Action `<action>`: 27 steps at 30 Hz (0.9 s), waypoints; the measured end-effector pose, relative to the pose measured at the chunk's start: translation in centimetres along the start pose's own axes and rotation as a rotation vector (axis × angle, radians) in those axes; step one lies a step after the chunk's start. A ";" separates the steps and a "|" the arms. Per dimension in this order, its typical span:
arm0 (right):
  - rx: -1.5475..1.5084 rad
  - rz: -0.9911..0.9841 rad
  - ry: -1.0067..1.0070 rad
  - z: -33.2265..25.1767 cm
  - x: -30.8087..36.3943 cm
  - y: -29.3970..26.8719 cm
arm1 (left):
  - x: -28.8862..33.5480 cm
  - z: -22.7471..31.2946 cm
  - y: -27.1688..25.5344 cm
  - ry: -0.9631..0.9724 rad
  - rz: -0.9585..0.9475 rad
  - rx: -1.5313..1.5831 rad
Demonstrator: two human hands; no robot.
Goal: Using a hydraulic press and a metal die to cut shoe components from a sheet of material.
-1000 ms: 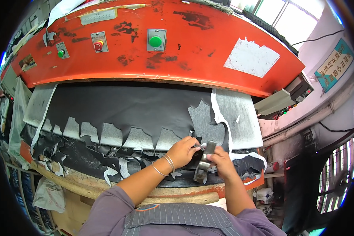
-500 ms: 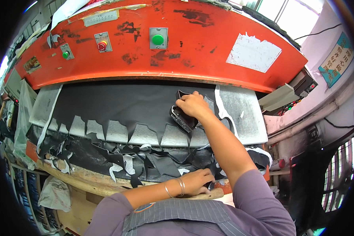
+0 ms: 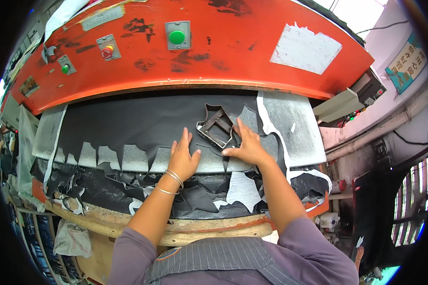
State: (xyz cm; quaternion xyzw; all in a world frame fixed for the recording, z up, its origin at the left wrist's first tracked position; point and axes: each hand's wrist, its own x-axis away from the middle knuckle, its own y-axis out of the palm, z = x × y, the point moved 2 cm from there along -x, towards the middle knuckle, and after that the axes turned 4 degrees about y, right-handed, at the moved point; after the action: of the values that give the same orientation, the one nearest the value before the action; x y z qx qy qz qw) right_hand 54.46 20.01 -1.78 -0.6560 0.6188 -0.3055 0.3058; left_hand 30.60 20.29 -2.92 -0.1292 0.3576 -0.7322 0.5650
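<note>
Lying near the black sheet's [image 3: 128, 118] front right corner, the metal frame [image 3: 212, 122] sits between the open, empty left hand [image 3: 184, 157] and the open right hand [image 3: 248, 147], which grips nothing, contact unclear.

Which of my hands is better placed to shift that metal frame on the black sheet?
Probably your right hand: it reaches the right edge of the metal frame, though contact is unclear. Your left hand is open, with black sheet showing between it and the frame.
</note>
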 end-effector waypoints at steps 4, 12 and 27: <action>0.104 0.122 0.011 -1.6 0.4 1.5 | -1.3 -0.4 0.2 -0.008 -0.037 -0.151; 0.068 0.224 -0.107 -3.3 0.8 0.9 | -0.8 0.0 -2.2 0.053 -0.078 -0.226; 0.117 0.303 -0.087 -3.4 1.4 0.3 | -1.2 1.3 -2.1 0.093 -0.125 -0.329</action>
State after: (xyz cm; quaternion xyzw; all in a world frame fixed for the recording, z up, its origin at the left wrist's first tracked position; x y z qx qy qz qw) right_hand 51.68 18.48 0.18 -0.5486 0.6780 -0.2629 0.4125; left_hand 30.23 21.12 -0.33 -0.2081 0.4896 -0.7028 0.4724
